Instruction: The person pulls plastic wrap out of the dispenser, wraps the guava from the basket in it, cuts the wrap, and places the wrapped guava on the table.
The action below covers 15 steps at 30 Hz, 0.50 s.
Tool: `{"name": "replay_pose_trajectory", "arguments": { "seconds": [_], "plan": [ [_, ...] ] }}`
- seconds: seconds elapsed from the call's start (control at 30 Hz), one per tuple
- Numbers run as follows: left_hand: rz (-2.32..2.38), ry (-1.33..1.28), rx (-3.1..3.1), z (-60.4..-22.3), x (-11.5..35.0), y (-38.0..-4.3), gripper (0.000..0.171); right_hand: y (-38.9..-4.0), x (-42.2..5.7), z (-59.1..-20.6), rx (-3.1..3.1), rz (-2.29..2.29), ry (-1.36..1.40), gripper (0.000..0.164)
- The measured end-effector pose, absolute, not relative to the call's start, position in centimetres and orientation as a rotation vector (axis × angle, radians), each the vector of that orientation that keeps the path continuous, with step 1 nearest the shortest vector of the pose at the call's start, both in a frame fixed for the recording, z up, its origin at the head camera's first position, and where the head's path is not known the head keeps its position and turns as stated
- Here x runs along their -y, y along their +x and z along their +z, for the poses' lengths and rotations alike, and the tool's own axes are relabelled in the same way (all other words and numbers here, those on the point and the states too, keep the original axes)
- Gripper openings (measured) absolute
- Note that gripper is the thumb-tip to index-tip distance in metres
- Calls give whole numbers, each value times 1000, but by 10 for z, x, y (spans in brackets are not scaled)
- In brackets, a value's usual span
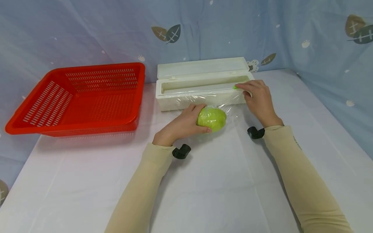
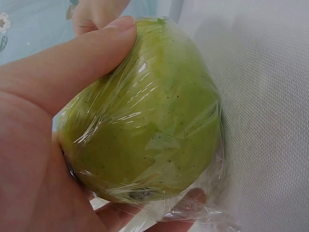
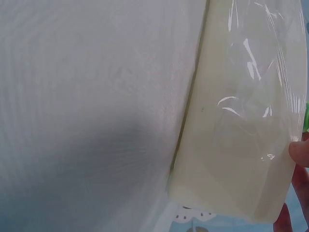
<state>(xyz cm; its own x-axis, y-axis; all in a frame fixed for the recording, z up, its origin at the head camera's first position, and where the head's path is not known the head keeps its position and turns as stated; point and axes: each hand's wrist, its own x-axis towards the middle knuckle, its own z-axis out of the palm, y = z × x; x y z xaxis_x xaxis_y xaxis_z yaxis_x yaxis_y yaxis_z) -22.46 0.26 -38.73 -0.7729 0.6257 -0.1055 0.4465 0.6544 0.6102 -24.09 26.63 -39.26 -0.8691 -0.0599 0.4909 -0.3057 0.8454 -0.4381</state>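
Note:
My left hand [image 1: 186, 124] grips a round green fruit [image 1: 214, 119] with its thumb and fingers curled around it. Clear cling film covers the fruit's speckled skin in the left wrist view. A stretch of cling film [image 1: 230, 105] runs from the fruit up to the front of a long white cling film box [image 1: 201, 98], whose lid [image 1: 204, 67] stands raised at the back. At the box's right end, my right hand [image 1: 259, 98] pinches a small green slide cutter [image 1: 235, 87] on the front rim. The right thumb [image 3: 299, 153] lies at the box's edge.
On the left stands a red slotted plastic basket [image 1: 132, 122], its right side near the box. A white cloth [image 1: 215, 194] covers the table. Behind hangs a blue curtain [image 1: 209, 32] with leaf prints. Black wrist cameras [image 1: 181, 152] sit by both sleeves.

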Motion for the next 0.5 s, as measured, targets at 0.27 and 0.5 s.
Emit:
{"name": "replay_pose_trajectory", "arguments": {
  "seconds": [0.27, 0.5],
  "plan": [
    [827, 864, -2570, -388, -3, -224, 85, -240, -266, -391, 2562, 732, 264, 37],
    [831, 862, -2574, -388, -3, -224, 85, -242, -265, -392, 2563, 721, 256, 38]
  ]
}}
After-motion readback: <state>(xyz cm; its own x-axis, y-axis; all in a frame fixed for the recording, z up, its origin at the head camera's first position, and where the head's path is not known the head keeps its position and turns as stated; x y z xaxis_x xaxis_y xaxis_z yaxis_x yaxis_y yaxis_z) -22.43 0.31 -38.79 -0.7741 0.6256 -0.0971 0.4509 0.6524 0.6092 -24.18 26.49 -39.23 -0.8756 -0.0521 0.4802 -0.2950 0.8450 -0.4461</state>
